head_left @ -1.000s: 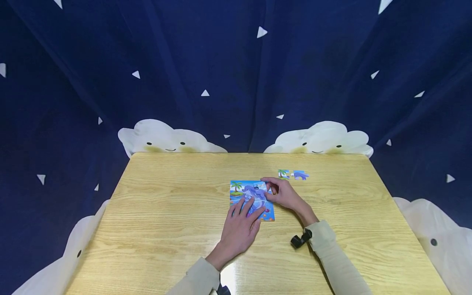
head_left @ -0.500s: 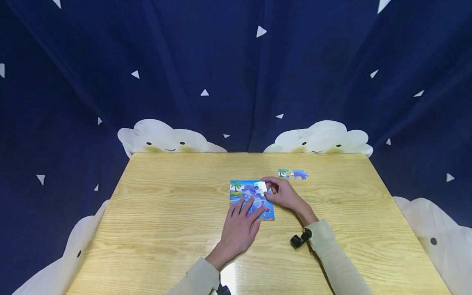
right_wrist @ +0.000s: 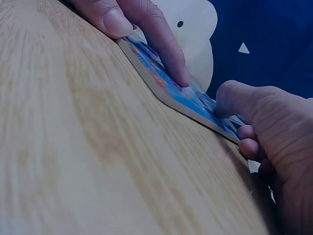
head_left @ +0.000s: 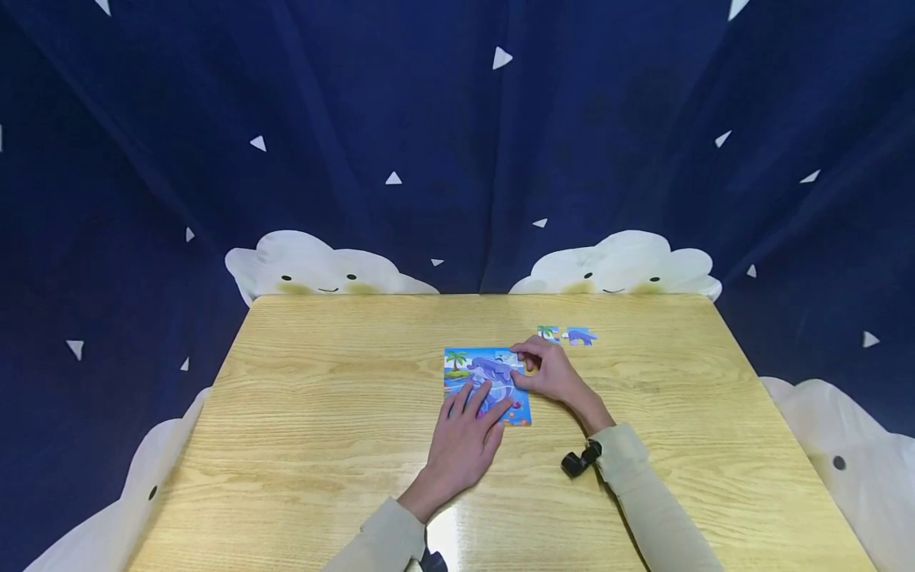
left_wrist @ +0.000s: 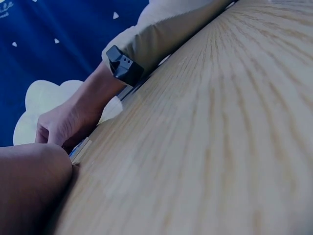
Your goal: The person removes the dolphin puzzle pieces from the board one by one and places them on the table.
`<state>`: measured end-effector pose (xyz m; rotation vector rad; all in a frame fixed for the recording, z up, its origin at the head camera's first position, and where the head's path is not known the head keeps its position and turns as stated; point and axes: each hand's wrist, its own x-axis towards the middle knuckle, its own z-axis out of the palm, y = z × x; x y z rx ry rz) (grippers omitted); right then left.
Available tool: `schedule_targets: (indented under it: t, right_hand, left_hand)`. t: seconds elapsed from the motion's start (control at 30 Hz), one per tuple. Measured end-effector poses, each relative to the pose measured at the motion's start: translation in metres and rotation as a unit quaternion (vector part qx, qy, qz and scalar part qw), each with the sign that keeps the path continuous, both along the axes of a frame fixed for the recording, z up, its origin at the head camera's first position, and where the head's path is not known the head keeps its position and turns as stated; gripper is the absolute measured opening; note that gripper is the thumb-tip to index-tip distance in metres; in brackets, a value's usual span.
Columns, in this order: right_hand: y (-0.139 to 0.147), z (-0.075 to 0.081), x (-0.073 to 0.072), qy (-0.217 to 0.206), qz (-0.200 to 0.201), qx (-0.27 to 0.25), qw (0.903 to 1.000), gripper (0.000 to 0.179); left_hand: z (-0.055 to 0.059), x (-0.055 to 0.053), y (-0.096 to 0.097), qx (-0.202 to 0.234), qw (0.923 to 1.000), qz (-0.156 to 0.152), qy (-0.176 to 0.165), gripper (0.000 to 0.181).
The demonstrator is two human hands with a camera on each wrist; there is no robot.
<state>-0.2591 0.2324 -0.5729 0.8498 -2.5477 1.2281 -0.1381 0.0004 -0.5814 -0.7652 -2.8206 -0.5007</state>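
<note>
A dolphin jigsaw puzzle [head_left: 457,372] in a flat square board lies mid-table in the head view. Across its lower part my left hand [head_left: 461,449] rests with fingers spread; in the right wrist view its fingertip presses the picture [right_wrist: 193,100]. At the upper right corner my right hand [head_left: 556,377] pinches a puzzle piece [head_left: 504,357] between thumb and curled fingers, low over the board. That piece is partly hidden by the fingers. The right wrist view shows the right thumb [right_wrist: 234,100] at the board's edge, other fingers curled beneath.
Two loose puzzle pieces lie behind the right hand, one with a palm tree [head_left: 546,333] and one with a dolphin [head_left: 581,337]. The wooden table [head_left: 322,397] ends at a dark blue curtain [head_left: 608,119] with white cloud shapes [head_left: 622,262].
The piece at the upper right corner has tilted, its white glare half a second ago now mostly gone. The right fingers shifted slightly; the left hand stayed on the puzzle.
</note>
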Motion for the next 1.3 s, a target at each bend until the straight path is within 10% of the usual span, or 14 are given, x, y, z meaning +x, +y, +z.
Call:
schedule_targets:
  t: [1.3]
  right_hand:
    - [0.0023,-0.0007,0.0002,-0.008,-0.002,0.005,1.0000,0.037]
  left_hand:
    - [-0.0001,0.0009,0.0003,0.010,0.9999,-0.002,0.007,0.045]
